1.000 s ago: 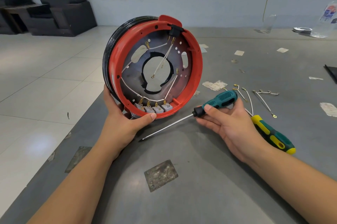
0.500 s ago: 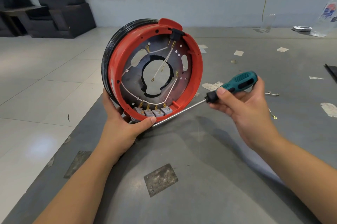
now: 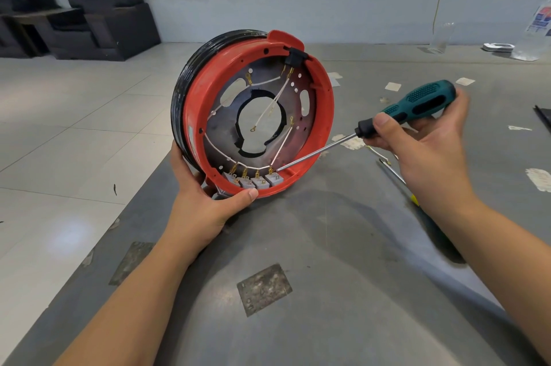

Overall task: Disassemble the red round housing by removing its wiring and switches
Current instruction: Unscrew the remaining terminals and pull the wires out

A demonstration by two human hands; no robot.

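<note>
One red housing (image 3: 193, 133) is held on edge at the near-left part of the grey table (image 3: 343, 246), its open side turned toward the camera and a black rim behind it. It is gripped from below by the left hand (image 3: 205, 201), fingers curled behind the rim and the thumb laid across the lower lip. Four grey switches (image 3: 253, 180) are seen in a row at the bottom of the housing, each with a brass terminal above it. Several white wires (image 3: 217, 146) are strung across the inner metal plate; an exact count cannot be made. One black plug block (image 3: 295, 57) is set at the top. One teal screwdriver (image 3: 417, 103) is pinched by the right hand (image 3: 417, 151) at its handle, thumb and fingers closed around it; its tip is placed at the terminal of the rightmost switch. A second screwdriver (image 3: 393, 174) is partly hidden under the right wrist.
</note>
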